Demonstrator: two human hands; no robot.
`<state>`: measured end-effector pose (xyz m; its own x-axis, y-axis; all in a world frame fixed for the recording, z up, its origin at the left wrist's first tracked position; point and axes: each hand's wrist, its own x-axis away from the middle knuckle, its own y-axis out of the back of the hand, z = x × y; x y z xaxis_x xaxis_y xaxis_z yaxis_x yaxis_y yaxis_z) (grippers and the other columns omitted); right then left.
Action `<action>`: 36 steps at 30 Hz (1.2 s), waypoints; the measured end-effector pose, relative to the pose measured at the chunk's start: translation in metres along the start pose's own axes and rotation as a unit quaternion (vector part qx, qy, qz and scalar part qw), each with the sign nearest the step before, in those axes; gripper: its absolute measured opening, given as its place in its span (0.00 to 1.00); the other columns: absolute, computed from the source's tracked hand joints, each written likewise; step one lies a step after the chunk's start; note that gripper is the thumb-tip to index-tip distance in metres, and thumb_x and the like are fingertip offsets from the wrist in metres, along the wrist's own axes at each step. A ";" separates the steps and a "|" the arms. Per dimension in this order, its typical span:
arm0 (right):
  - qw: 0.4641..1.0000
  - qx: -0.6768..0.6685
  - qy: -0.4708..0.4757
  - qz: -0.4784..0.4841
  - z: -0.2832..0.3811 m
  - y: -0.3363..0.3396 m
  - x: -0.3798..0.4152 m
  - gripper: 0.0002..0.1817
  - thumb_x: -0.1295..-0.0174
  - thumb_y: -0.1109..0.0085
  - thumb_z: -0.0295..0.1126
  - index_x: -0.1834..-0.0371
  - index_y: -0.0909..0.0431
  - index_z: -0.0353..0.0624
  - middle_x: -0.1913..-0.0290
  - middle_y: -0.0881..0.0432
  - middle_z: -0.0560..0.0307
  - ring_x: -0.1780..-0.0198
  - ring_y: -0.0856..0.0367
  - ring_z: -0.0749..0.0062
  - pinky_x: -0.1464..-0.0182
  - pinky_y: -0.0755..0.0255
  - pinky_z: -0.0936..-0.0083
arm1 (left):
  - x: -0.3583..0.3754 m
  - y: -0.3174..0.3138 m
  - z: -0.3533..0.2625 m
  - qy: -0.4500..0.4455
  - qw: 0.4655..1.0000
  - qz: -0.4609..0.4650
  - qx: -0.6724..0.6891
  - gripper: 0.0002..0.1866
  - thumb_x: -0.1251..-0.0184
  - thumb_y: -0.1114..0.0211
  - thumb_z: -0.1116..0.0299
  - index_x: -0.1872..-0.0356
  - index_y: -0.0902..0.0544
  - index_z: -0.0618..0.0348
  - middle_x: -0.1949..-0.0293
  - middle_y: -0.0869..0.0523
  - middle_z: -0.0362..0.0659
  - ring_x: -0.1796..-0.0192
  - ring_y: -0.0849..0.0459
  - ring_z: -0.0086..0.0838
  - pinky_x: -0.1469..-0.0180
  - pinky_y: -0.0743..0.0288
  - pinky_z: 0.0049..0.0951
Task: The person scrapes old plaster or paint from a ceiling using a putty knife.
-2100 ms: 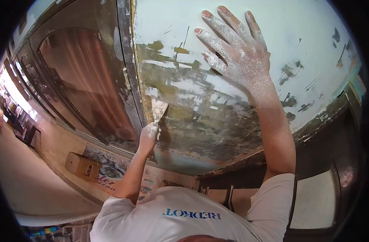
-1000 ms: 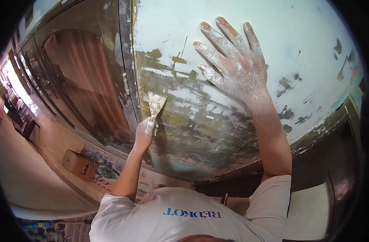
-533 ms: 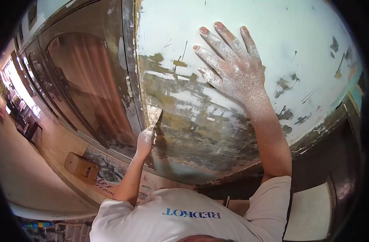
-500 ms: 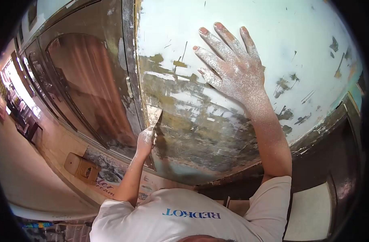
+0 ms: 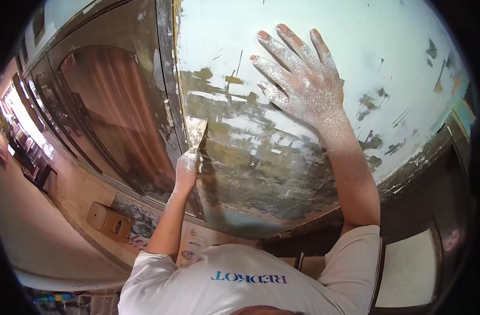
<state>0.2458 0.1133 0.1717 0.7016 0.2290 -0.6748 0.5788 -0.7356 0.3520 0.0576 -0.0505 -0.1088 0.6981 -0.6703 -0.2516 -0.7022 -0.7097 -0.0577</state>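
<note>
My left hand [image 5: 187, 164], dusted with white powder, is closed round the handle of a putty knife [image 5: 196, 128]. The knife's wide blade, smeared with pale residue, lies against the wall [image 5: 240, 157] right beside the door frame's edge. Around it the wall's pale green paint is patchy, with dark and olive areas showing. My right hand [image 5: 311, 86], also coated in white dust, rests flat on the painted part higher up, fingers spread and nothing held. Most of the knife's handle is hidden in my left fist.
Left of the wall stands a dark wooden door [image 5: 114, 115] with a curtain-like brown panel. A brown plastic stool [image 5: 110, 220] is on the floor at lower left, near a printed sheet. Dark framed woodwork [image 5: 418, 210] borders the wall at lower right.
My left hand has slid upward along the door frame's edge, carrying the putty knife higher on the wall. My right hand remains pressed on the wall in nearly the same place.
</note>
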 end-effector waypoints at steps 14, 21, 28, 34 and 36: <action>0.998 0.009 -0.053 0.014 -0.022 0.021 0.004 0.22 0.36 0.46 0.54 0.38 0.28 0.78 0.26 0.41 0.77 0.25 0.47 0.77 0.21 0.66 0.57 | 0.012 -0.038 -0.033 -0.012 0.996 0.078 -0.027 0.20 0.25 0.48 0.53 0.71 0.23 0.59 0.82 0.26 0.36 0.81 0.29 0.20 0.77 0.35 0.25; 0.993 -0.022 -0.114 -0.018 -0.051 0.055 0.004 0.23 0.51 0.34 0.42 0.48 0.18 0.56 0.31 0.33 0.54 0.27 0.43 0.56 0.26 0.58 0.44 | 0.030 -0.056 -0.023 0.093 0.984 0.133 0.071 0.21 0.26 0.48 0.48 0.67 0.25 0.56 0.82 0.26 0.34 0.83 0.29 0.19 0.81 0.36 0.21; 0.994 -0.028 -0.102 -0.023 -0.049 0.054 0.009 0.24 0.49 0.36 0.46 0.47 0.18 0.58 0.31 0.32 0.56 0.26 0.43 0.58 0.26 0.57 0.44 | 0.039 -0.063 -0.018 0.118 0.976 0.135 0.126 0.20 0.25 0.50 0.47 0.65 0.25 0.55 0.78 0.25 0.35 0.80 0.28 0.19 0.79 0.36 0.19; 0.990 0.092 -0.104 -0.010 -0.055 0.034 0.025 0.24 0.36 0.50 0.58 0.35 0.30 0.79 0.26 0.41 0.76 0.25 0.48 0.77 0.23 0.59 0.52 | 0.079 -0.057 -0.006 0.151 0.935 0.162 0.276 0.21 0.24 0.51 0.50 0.53 0.26 0.60 0.68 0.22 0.40 0.70 0.23 0.22 0.64 0.27 0.23; 0.992 0.066 -0.108 -0.030 -0.054 0.032 0.024 0.23 0.37 0.45 0.54 0.37 0.28 0.78 0.27 0.39 0.76 0.25 0.46 0.75 0.23 0.57 0.53 | 0.083 -0.060 0.002 0.107 0.959 0.161 0.208 0.21 0.24 0.52 0.50 0.51 0.27 0.60 0.67 0.23 0.40 0.68 0.22 0.23 0.61 0.27 0.25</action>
<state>0.3037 0.1301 0.2015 0.5540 0.1438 -0.8200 0.5473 -0.8052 0.2285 0.1574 -0.0626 -0.1285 0.4181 -0.9005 -0.1196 -0.8496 -0.3410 -0.4024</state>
